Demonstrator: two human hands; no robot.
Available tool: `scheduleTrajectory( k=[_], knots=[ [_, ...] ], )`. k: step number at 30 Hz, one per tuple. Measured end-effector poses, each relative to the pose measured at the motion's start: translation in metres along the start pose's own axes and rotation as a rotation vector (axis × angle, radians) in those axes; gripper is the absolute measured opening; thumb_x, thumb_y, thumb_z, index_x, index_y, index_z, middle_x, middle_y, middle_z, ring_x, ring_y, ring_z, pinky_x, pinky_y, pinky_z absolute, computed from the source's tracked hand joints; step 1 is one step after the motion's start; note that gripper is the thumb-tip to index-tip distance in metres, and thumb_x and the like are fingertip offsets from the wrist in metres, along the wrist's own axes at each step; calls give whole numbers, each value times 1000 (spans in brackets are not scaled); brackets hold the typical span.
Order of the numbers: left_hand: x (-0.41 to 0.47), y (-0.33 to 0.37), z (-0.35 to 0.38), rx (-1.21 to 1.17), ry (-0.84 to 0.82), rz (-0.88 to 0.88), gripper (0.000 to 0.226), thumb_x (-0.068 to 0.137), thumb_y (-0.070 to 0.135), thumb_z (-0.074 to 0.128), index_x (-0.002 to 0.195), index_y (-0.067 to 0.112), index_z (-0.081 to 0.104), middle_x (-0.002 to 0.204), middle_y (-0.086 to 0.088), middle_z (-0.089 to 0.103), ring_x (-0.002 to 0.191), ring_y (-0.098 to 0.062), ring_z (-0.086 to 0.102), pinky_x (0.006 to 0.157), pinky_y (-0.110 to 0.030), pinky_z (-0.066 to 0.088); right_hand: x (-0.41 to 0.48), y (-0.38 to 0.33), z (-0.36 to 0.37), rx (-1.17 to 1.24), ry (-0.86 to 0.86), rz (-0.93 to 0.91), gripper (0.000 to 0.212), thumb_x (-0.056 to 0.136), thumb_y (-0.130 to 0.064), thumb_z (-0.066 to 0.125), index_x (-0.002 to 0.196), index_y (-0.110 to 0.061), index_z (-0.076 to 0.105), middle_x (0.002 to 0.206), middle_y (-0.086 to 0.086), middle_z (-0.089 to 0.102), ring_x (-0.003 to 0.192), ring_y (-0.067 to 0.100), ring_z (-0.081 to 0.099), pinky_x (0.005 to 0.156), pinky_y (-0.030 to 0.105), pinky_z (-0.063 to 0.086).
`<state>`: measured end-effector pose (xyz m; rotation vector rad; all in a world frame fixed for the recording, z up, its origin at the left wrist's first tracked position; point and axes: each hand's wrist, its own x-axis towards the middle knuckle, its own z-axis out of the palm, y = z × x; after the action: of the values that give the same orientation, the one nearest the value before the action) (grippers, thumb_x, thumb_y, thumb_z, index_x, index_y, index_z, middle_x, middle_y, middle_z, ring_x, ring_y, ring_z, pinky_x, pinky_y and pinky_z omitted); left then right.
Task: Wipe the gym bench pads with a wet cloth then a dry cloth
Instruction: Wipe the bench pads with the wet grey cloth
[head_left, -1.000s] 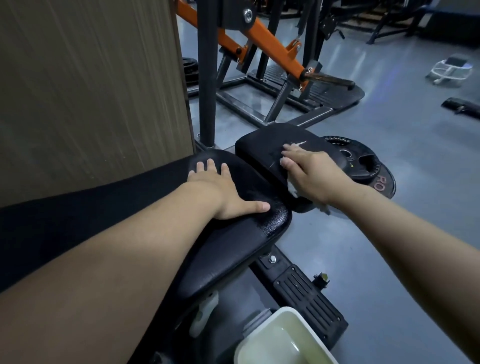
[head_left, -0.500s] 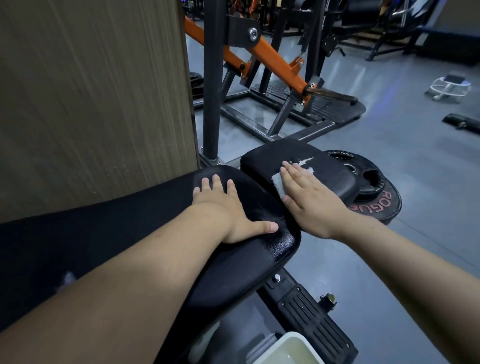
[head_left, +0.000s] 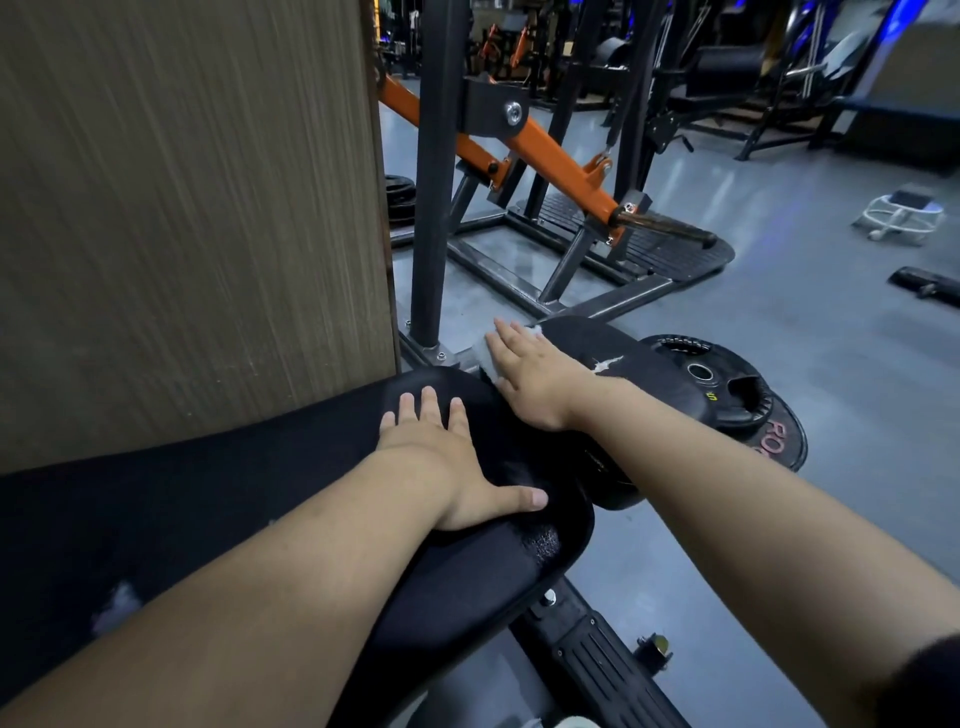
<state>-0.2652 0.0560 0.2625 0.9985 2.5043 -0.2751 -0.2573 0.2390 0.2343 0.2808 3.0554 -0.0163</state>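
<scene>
Small white cloth (head_left: 480, 352): swept to black padded seat's (head_left: 597, 340) far-left edge (wipe judged underway).
Right hand (head_left: 532, 376): pressed flat upon it.
Left hand (head_left: 441, 462): laid flat, nothing held.

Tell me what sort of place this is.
A gym, almost certainly. A black padded bench is in front, weight plates lie on the floor beside it, and an orange-armed lever machine stands behind, with more racks in the dim background.

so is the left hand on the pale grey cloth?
No, the left hand lies flat on the long black bench pad; the pale grey cloth is under the right hand.
</scene>
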Motion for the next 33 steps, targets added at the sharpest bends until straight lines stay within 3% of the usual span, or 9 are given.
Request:
scheduleTrajectory(
  k=[4,8,12,16,23,33],
  knots=[
    [-1,-1,0,-4,10,-3,136,62,100,34,155,13,-17,162,-16,-22,150,-36,-16,122,-48,-2,-67,15,9,48,50,-21,64,104,-36,24,157,-10,-2,164,7,-14,151,18,-12,121,29,-8],
    [-1,1,2,2,11,-2,137,61,100,32,154,13,-17,161,-16,-22,150,-36,-16,122,-48,-2,-132,22,15,10,50,-44,75,92,-54,0,157,-16,-7,162,-1,-21,147,8,-22,113,20,-19],
    [0,3,3,19,19,1,137,61,101,31,154,12,-18,161,-17,-22,150,-38,-17,122,-49,-2,-128,25,10,12,28,6,76,91,-56,0,157,-18,-7,163,-3,-17,148,8,-21,110,17,-22],
    [2,3,3,19,22,-1,137,62,100,30,154,12,-18,161,-17,-22,149,-38,-18,123,-49,-2,-71,35,2,87,22,114,61,105,-43,17,158,-18,1,165,2,-8,151,15,-11,118,28,-10],
    [3,2,-1,16,-5,-12,137,62,100,32,154,12,-18,161,-17,-22,149,-38,-17,122,-49,-2,15,47,-4,110,-30,218,57,103,-45,17,157,-29,8,164,9,-12,151,26,-14,121,46,-9],
    [1,1,-7,1,-20,-15,137,61,99,36,155,13,-17,162,-16,-21,150,-36,-15,122,-48,0,-76,48,1,75,3,150,60,105,-42,13,157,-18,-3,165,4,-11,150,19,-14,119,40,-12]
  ],
)
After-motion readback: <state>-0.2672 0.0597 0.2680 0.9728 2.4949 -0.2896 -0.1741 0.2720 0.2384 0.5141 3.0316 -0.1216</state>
